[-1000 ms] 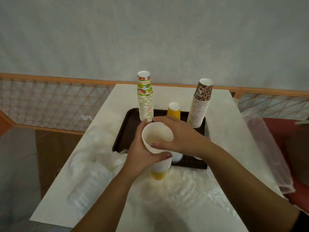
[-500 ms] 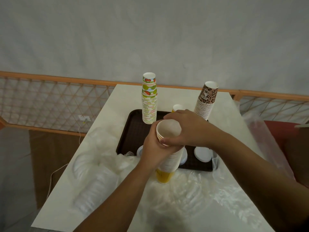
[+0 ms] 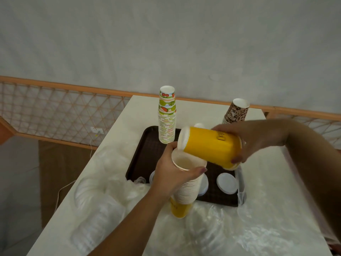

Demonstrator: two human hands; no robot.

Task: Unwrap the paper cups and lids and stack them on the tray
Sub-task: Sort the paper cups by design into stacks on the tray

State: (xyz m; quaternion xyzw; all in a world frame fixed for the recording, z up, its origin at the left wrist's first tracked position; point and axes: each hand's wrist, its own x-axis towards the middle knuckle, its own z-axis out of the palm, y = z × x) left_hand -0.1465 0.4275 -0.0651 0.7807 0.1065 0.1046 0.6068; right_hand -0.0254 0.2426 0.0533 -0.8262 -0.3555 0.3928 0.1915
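Yellow cup (image 3: 208, 145) lies tipped on its side in the air above the brown tray (image 3: 145, 156), the right hand (image 3: 258, 139) with fingers curled round its rim end, base pointing left. Left hand (image 3: 171, 174) wraps the yellow-bottomed cup stack (image 3: 186, 189) at the tray's near edge, mouth up. Fruit-print stack (image 3: 167, 115) and leopard-print stack (image 3: 237, 110) stand behind. White lids (image 3: 227, 182) sit on the tray; clear plastic wrap (image 3: 103, 196), possibly still holding lids, litters the worktop (image 3: 193, 111).
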